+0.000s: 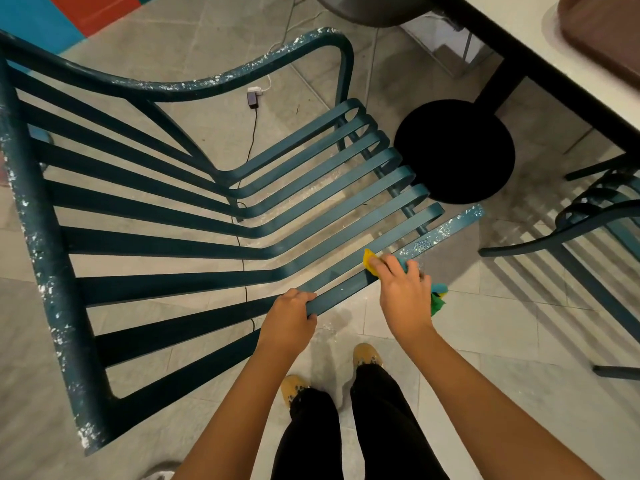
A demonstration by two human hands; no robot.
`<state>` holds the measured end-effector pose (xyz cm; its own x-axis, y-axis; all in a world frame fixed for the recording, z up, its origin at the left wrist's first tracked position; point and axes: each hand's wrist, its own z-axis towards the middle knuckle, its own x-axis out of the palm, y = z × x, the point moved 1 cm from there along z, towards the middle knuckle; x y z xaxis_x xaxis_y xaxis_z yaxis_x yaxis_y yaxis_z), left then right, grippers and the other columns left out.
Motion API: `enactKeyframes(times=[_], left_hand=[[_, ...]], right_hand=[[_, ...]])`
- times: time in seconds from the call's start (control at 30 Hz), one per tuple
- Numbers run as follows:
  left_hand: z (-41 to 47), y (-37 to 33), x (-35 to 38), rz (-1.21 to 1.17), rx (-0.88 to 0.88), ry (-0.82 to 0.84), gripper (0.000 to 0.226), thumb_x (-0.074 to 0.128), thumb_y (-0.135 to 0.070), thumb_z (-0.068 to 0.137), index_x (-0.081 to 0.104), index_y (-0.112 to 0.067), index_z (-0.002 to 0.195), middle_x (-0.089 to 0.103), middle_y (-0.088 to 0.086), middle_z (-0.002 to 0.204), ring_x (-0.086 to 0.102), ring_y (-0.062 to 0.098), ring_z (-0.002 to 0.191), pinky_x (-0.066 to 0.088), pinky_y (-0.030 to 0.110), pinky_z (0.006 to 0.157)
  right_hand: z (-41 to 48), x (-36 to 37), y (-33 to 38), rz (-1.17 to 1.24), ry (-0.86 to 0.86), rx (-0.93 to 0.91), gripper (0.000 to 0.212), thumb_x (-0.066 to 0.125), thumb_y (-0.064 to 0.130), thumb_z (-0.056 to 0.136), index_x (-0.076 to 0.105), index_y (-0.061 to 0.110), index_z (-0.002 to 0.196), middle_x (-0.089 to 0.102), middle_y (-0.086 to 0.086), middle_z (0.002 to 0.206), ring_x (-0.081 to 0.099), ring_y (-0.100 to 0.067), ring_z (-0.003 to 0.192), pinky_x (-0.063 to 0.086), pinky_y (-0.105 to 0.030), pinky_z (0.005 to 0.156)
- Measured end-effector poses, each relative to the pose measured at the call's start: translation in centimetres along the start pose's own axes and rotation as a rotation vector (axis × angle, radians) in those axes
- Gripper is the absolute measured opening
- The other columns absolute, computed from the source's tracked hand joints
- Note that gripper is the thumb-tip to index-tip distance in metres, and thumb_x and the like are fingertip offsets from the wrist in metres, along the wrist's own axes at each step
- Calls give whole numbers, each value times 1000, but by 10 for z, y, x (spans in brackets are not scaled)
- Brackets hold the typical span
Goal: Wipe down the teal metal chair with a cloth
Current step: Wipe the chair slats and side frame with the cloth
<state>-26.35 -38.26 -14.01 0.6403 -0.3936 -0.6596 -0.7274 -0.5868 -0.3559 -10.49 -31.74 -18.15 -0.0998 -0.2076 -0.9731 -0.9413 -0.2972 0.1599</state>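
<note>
The teal metal chair [166,244] with slatted seat and back fills the left and middle of the view, its frame flecked with white specks. My left hand [289,317] grips the near armrest bar of the chair. My right hand [403,292] holds a yellow, blue and green cloth [438,299] wrapped round the same bar, further along it. White residue speckles the bar beyond the cloth [446,230].
A white table [519,32] on a black post with a round black base [453,150] stands at the upper right. A second teal chair [595,216] sits at the right. A cable and plug [254,98] lie on the tiled floor under the chair.
</note>
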Motion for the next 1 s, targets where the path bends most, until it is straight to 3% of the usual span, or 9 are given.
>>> enactKeyframes(times=[0.1, 0.23, 0.37, 0.5, 0.6, 0.67, 0.77, 0.87, 1.0], left_hand=[[1, 1, -1, 18, -2, 8, 47, 55, -20, 90, 42, -18, 136, 44, 4, 141, 45, 22, 127, 38, 33, 106], [2, 2, 0, 10, -3, 1, 47, 57, -19, 90, 44, -16, 134, 46, 5, 138, 47, 23, 125, 41, 33, 106], [3, -1, 2, 9, 6, 3, 48, 58, -22, 89, 44, -15, 134, 47, 6, 138, 48, 24, 124, 41, 35, 106], [5, -5, 3, -42, -5, -27, 45, 57, -19, 89, 47, -12, 132, 50, 7, 135, 49, 23, 122, 41, 31, 102], [6, -4, 3, -39, 7, -29, 44, 57, -17, 89, 48, -11, 131, 53, 10, 130, 52, 23, 116, 45, 31, 98], [6, -3, 3, -30, 2, -23, 44, 56, -18, 89, 47, -12, 132, 53, 9, 131, 52, 23, 116, 45, 31, 99], [6, -2, 3, -36, -11, -18, 45, 56, -21, 90, 46, -14, 133, 51, 7, 134, 51, 22, 120, 42, 32, 102], [5, -1, 5, -37, -18, -16, 46, 56, -23, 90, 45, -14, 134, 48, 6, 137, 49, 23, 124, 39, 33, 105], [5, -1, 6, -47, -11, -20, 45, 56, -22, 90, 46, -12, 133, 49, 8, 136, 49, 24, 123, 40, 35, 106]], right_hand=[[-2, 3, 7, 82, -8, 64, 62, 77, -9, 58, 59, 10, 114, 64, -12, 107, 57, -37, 82, 51, -46, 62], [-3, 2, 7, 140, -11, 60, 49, 72, 11, 73, 57, 8, 119, 63, -12, 110, 57, -34, 84, 52, -44, 66], [-3, -4, 0, 284, 24, 44, 46, 53, 4, 87, 44, 9, 132, 52, -11, 127, 47, -31, 101, 47, -42, 85], [-21, -4, 22, 262, -55, -154, 61, 76, -2, 60, 56, 9, 116, 63, -11, 110, 57, -28, 82, 57, -37, 64], [-34, 5, 37, 74, -28, -335, 76, 86, 8, 35, 66, 14, 108, 67, -1, 101, 51, -22, 73, 49, -24, 47], [-33, 5, 36, -45, -29, -405, 75, 85, 10, 32, 69, 15, 105, 69, 2, 97, 46, -21, 71, 43, -21, 44], [-26, 0, 21, -179, 22, -411, 75, 87, 16, 33, 69, 13, 106, 68, 1, 101, 55, -19, 65, 43, -23, 43], [-14, -4, -4, -272, 85, -356, 75, 87, 16, 45, 62, 11, 116, 63, -2, 113, 53, -20, 71, 44, -24, 48], [-3, -9, -19, -198, 38, -222, 72, 87, 4, 38, 66, 11, 107, 65, -1, 99, 52, -21, 65, 42, -23, 41]])
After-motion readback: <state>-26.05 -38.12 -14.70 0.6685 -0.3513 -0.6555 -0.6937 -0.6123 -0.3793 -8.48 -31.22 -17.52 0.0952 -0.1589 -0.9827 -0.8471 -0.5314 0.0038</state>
